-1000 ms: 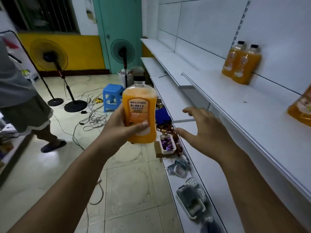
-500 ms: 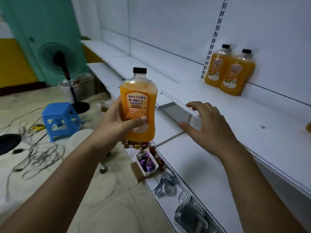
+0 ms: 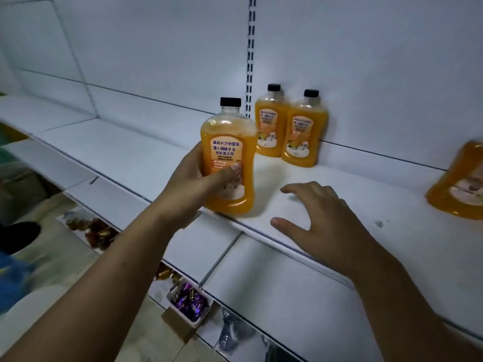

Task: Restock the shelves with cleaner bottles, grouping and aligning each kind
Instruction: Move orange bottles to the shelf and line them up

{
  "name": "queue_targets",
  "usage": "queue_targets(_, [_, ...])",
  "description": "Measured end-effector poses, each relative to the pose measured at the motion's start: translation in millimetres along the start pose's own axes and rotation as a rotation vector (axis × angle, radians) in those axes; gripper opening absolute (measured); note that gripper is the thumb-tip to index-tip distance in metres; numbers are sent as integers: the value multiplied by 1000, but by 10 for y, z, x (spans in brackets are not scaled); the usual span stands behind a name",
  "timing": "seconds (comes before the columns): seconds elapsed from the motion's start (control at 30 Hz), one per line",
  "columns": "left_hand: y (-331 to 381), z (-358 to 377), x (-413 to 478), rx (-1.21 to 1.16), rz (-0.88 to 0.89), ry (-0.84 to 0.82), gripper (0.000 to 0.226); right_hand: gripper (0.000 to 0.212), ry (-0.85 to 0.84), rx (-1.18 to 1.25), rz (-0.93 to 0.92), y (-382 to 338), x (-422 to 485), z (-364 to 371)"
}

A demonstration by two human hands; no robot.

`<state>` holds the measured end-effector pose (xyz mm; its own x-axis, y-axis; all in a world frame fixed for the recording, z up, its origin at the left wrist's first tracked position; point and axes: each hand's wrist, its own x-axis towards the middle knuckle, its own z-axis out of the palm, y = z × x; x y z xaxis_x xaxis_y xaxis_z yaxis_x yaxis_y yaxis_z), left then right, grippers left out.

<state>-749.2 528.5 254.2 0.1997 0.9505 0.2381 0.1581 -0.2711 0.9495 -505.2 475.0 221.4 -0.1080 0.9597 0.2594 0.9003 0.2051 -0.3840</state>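
My left hand (image 3: 194, 185) grips an orange cleaner bottle (image 3: 230, 142) with a black cap, upright, its base at the front edge of the white shelf (image 3: 366, 205). Two matching orange bottles (image 3: 271, 129) (image 3: 304, 137) stand side by side against the back wall, just behind and to the right. A further orange bottle (image 3: 460, 184) is cut off at the right edge, blurred. My right hand (image 3: 321, 220) hovers over the shelf's front to the right of the held bottle, fingers spread and holding nothing.
A slotted upright rail (image 3: 250, 56) runs up the wall behind the bottles. A lower shelf (image 3: 274, 291) juts out below. Trays of wrapped sweets (image 3: 188, 303) and small items sit on the bottom shelf by the tiled floor.
The view has swung right to face the shelf. My left hand has carried the bottle forward and down to the shelf's front edge. My right hand has dropped low over the shelf.
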Motion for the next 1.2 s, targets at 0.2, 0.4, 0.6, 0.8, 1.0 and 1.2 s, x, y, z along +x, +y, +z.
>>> queue_targets(0.2, [45,113,652,25,87,-140,69,70,-92,-62,56,50,-145,15])
queue_targets(0.4, [375,358,1178,107,321,-362,77,78,-20,-86,144,-21,-236,158])
queue_targets(0.6, [850,839,1624,446,558,-487,82,76,-17,-63,202,-42,-262,142])
queue_targets(0.8, [1060,1212,1949,620,715,-575,92,76,6,-60,202,-24,-269,152])
queue_targets(1.0, [1017,1483,2153,865,740,-473,86,64,19,-38,205,-25,-260,131])
queue_targets(1.2, [858,1588,2241,965,767,-449,86,62,35,-16,206,-14,-250,133])
